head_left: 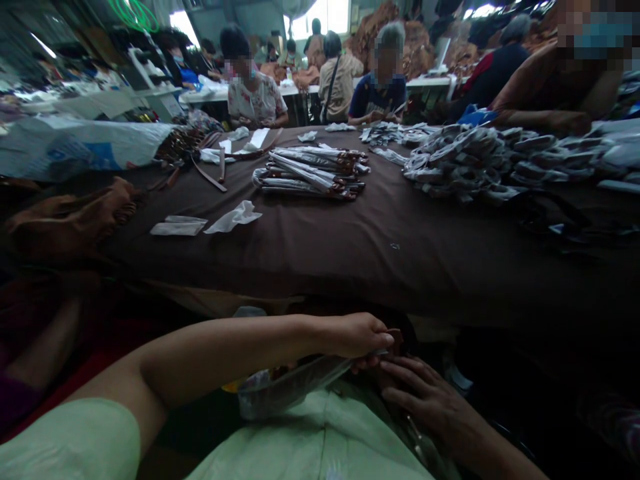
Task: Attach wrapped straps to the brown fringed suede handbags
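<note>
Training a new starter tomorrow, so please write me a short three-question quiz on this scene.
1. True or false: the tablecloth is dark brown.
2. Which lie on the cloth, to the picture's left of the wrapped straps?
A. two hammers
B. two pale scraps
C. two mugs
3. What see-through thing leads up to the person's left hand?

Key:
1. True
2. B
3. A plastic sleeve
</note>
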Available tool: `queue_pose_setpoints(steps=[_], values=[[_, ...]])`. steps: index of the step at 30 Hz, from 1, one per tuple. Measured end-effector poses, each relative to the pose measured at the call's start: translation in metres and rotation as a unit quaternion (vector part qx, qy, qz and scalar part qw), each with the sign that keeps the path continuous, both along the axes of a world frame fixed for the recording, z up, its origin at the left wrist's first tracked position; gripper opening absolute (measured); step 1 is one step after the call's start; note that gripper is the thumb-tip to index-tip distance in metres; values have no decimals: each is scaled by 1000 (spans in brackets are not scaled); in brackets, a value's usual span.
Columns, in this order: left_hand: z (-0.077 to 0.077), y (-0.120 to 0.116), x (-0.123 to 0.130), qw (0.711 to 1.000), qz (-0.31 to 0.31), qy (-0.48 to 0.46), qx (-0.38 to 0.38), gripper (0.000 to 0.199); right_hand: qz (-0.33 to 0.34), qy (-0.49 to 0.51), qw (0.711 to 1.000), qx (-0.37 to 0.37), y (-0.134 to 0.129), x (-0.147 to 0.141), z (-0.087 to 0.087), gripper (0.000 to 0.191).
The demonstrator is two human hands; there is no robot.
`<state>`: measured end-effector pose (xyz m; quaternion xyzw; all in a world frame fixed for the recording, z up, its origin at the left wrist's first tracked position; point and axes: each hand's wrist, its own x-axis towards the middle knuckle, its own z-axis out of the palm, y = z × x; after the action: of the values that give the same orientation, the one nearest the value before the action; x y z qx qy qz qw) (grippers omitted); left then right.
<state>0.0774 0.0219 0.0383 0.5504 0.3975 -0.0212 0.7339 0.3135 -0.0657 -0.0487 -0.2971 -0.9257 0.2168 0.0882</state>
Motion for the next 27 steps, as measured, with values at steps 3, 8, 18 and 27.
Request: queue_pose_setpoints(steps=[3, 8, 18, 27], values=[[10, 2, -3, 1000, -17, -5, 4, 25, -93, 104, 990, -33, 18, 2, 13, 47], [40, 12, -8, 996, -63, -61, 2, 22, -152, 251, 941, -169, 31, -9, 48, 38], [86, 54, -2, 991, -62, 31, 116, 31, -286, 407, 852, -165, 56, -45, 37, 31], [74, 67, 10, 955, 13, 100, 277, 27, -290, 401, 843, -212, 84, -60, 57, 30]])
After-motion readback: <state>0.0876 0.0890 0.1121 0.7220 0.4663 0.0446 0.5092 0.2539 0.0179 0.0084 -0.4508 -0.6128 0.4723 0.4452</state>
